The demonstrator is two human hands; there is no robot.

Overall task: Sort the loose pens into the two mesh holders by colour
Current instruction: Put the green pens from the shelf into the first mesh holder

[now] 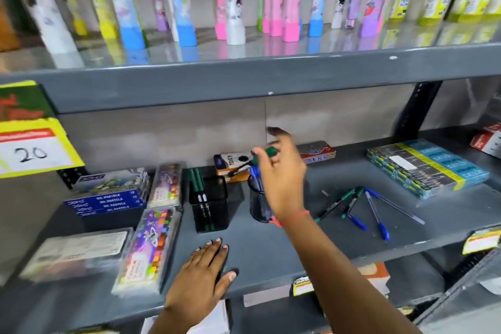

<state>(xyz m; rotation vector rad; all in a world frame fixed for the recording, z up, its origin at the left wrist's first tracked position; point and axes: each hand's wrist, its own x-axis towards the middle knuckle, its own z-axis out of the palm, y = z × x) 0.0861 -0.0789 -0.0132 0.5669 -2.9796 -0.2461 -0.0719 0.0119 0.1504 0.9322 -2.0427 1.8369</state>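
Observation:
Two black mesh holders stand on the grey shelf (271, 249). The square holder (214, 206) on the left has green pens (197, 184) in it. The round holder (257, 205), partly behind my wrist, has blue pens (254, 175). My right hand (284, 179) is raised above the round holder and grips a green-capped pen (256, 160), which tilts down-left toward the square holder. My left hand (202, 278) lies flat on the shelf's front edge, fingers spread, holding nothing. Loose green pens (344, 202) and blue pens (376, 214) lie on the shelf to the right.
Oil pastel boxes (108, 198) and crayon packs (151, 247) fill the shelf's left side. Small boxes (233, 164) sit behind the holders, and a blue stack of boxes (428, 165) lies at the right. The shelf above carries colourful upright cases (233, 3).

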